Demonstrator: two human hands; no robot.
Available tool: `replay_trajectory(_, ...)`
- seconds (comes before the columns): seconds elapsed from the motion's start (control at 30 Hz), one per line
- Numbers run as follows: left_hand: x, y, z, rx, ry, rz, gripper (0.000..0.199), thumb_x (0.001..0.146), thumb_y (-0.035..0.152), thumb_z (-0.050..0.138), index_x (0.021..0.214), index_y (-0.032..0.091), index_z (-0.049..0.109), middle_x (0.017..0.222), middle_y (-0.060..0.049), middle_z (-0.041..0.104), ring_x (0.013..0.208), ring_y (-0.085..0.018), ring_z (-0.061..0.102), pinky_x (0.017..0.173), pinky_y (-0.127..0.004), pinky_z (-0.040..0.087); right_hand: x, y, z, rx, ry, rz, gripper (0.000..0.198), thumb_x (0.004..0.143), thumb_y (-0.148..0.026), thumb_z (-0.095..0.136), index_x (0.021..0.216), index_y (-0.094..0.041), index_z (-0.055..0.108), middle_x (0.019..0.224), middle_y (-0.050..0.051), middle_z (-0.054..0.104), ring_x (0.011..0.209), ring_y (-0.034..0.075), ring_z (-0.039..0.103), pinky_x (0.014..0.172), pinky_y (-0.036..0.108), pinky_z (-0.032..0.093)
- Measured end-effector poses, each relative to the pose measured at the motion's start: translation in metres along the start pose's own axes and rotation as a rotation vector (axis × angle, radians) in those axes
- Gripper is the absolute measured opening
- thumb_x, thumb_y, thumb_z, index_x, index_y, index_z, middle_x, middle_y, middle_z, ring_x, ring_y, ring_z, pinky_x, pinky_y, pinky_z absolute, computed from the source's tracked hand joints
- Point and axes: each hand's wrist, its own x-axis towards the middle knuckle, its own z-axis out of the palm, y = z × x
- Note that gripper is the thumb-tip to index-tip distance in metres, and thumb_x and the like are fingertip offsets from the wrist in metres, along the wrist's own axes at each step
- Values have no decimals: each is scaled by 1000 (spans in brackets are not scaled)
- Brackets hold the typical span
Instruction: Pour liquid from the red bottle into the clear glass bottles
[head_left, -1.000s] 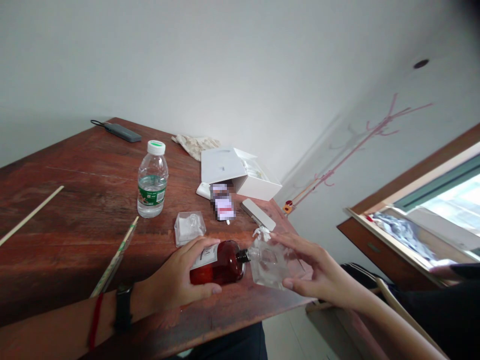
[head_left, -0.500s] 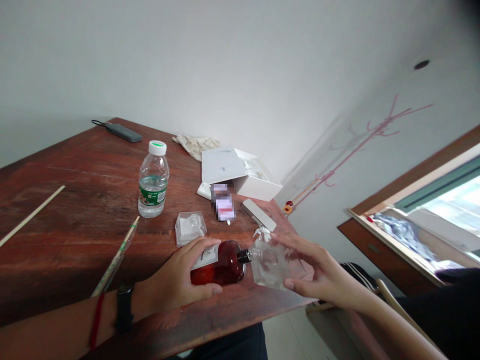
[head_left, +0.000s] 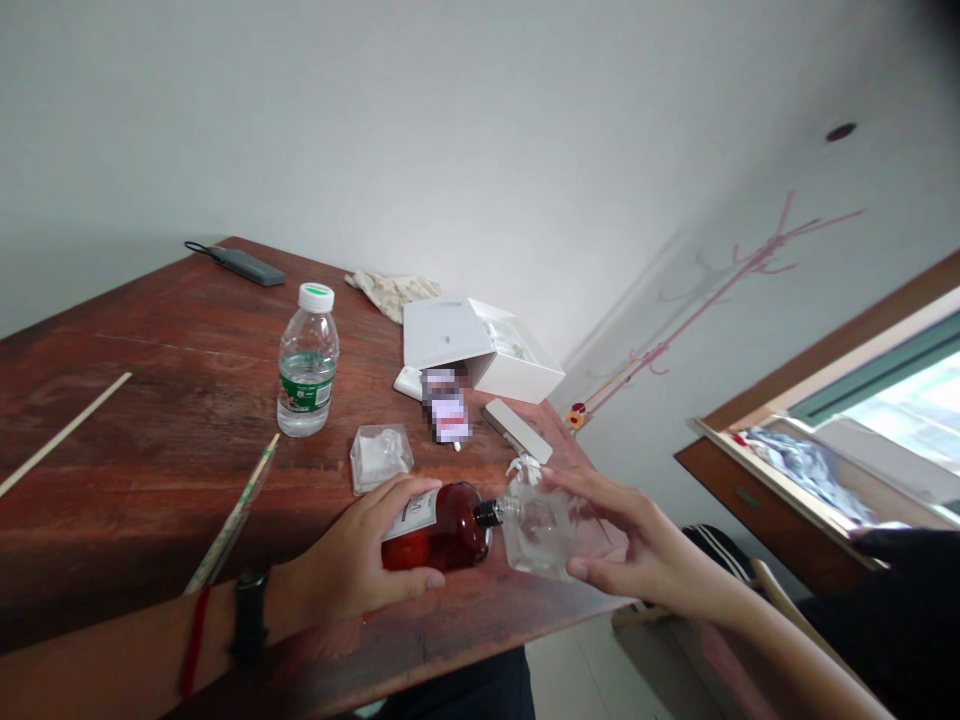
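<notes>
An amber-red bottle (head_left: pixel 457 525) with a white label and a black cap or collar (head_left: pixel 487 514) is tilted on its side, its top pointing right. My left hand (head_left: pixel 375 550) is closed around its lower part. My right hand (head_left: pixel 626 540) grips a clear square bottle (head_left: pixel 538 530), thumb below and fingers above. The clear bottle's ridged neck meets the black piece. Whether the black piece goes inside that neck, I cannot tell. Both bottles are over the near right part of the wooden table (head_left: pixel 187 400); whether they rest on it is unclear.
Behind my hands are a clear plastic box (head_left: pixel 381 458), a phone with a blurred screen (head_left: pixel 448 408), a white bar-shaped item (head_left: pixel 517 430) and a white box (head_left: pixel 517 375). A water bottle (head_left: pixel 307 365) stands left, near wrapped chopsticks (head_left: pixel 232 515). A coat rack (head_left: pixel 697 300) stands right.
</notes>
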Motion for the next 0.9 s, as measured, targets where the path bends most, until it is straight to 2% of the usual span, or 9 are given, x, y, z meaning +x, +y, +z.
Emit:
replay_trajectory(0.3, -1, -5, 1, 8, 9, 13, 80, 87, 38, 87, 158, 22, 53, 158, -16, 63, 144, -39, 61, 128, -55, 44, -2, 2, 0, -4, -7, 4, 74, 93, -46, 88, 161, -39, 59, 155, 10, 72, 140, 37, 71, 119, 58, 58)
replay_trajectory(0.7, -2, -3, 2, -2, 0, -12, 81, 87, 36, 87, 158, 22, 52, 160, -16, 61, 146, -38, 60, 128, -54, 44, 1, -2, -2, -17, 3, 7, 73, 91, -43, 89, 158, -35, 63, 156, 12, 71, 140, 39, 71, 119, 56, 58)
replay_trajectory(0.9, 0, -2, 1, -23, 16, 18, 79, 86, 37, 87, 156, 24, 53, 156, -13, 64, 143, -37, 62, 128, -51, 44, 0, -2, -3, -23, -1, 9, 72, 91, -43, 89, 157, -35, 64, 154, 11, 73, 138, 38, 72, 118, 56, 59)
